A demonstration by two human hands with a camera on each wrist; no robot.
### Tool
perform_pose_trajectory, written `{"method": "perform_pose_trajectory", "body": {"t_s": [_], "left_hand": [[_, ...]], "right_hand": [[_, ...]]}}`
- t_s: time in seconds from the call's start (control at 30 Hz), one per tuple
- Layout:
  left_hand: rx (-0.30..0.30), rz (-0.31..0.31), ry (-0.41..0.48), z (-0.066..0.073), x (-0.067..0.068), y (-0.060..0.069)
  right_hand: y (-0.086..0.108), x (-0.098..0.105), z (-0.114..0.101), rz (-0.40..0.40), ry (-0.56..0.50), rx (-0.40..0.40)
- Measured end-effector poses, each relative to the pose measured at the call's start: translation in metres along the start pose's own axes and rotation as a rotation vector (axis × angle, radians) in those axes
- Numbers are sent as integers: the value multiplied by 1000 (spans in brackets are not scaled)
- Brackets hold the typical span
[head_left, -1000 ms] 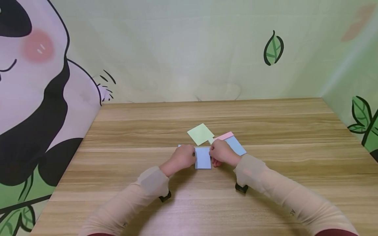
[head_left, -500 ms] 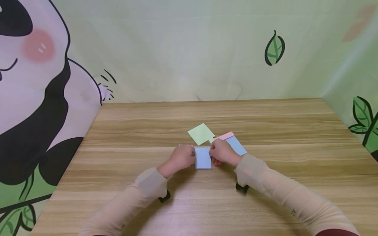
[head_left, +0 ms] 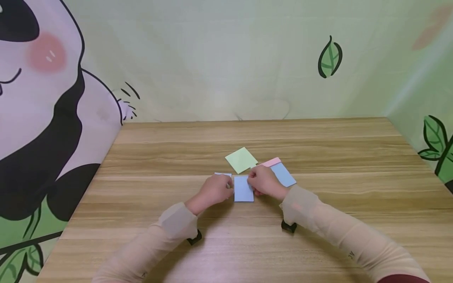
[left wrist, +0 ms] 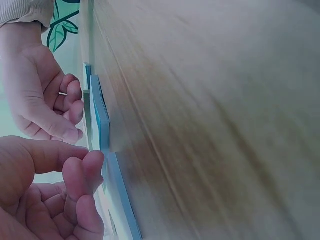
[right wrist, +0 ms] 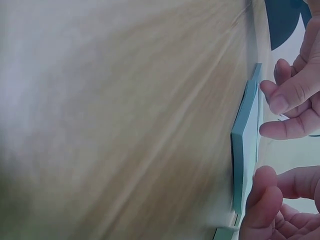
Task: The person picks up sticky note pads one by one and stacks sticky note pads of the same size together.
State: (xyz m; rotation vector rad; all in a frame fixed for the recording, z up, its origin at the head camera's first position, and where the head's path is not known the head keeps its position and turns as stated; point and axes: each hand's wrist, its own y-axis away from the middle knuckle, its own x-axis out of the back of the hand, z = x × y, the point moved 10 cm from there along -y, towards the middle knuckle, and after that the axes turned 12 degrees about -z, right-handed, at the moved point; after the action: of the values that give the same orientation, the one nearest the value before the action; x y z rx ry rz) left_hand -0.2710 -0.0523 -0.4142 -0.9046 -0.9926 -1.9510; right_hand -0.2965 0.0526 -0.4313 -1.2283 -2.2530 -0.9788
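A blue sticky-note pad (head_left: 242, 192) lies flat on the wooden table between both hands. My left hand (head_left: 215, 188) is at its left side, fingers loosely bent and slightly apart from it. Partly under that hand is another light blue pad (head_left: 223, 173), mostly hidden. At the pad's upper right edge my right hand (head_left: 266, 181) touches it with its fingertips (right wrist: 272, 200), fingers relaxed. A pale green pad (head_left: 241, 160) lies turned cornerwise behind. Beyond the right hand sits a blue pad (head_left: 283, 175) with a pink strip (head_left: 271, 162) along its back edge.
The wooden table (head_left: 318, 153) runs back to a painted wall (head_left: 198, 59) with a panda on the left and leaves on the right. A dark wrist device (head_left: 289, 226) hangs under the right sleeve, another dark device (head_left: 194, 237) under the left.
My left hand has drawn back slightly to the left and its fingers have loosened. My right fingertips have shifted a little left over the pad's edge. The pads stay in place.
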Motion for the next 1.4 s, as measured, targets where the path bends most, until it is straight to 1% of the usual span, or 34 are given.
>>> {"method": "perform_pose_trajectory", "body": {"t_s": [0.13,0.2,0.3,0.43,0.67,0.83,1.1,1.23,1.4], "left_hand": [[1,0,-2,-1,-1,0],[3,1,3,-2,-1,1],[11,7,10,-4,-1,1],[22,16,21,-7,0,3],[33,14,14,-10,2,5],[40,15,-11,-11,4,7],[66,40,-33,-17,9,10],[81,48,-41,-21,13,12],[90,59,-46,-26,16,13]], "right_hand": [[1,-1,-5,15,-7,32],[1,-2,-8,11,-26,55],[3,-7,-11,-15,-96,74],[4,-12,-14,-46,-192,76],[4,-19,-20,-85,-292,116],[2,-23,-22,-114,-359,121],[2,-30,-26,-158,-423,141],[2,-33,-27,-177,-450,135],[2,-35,-29,-189,-502,108]]}}
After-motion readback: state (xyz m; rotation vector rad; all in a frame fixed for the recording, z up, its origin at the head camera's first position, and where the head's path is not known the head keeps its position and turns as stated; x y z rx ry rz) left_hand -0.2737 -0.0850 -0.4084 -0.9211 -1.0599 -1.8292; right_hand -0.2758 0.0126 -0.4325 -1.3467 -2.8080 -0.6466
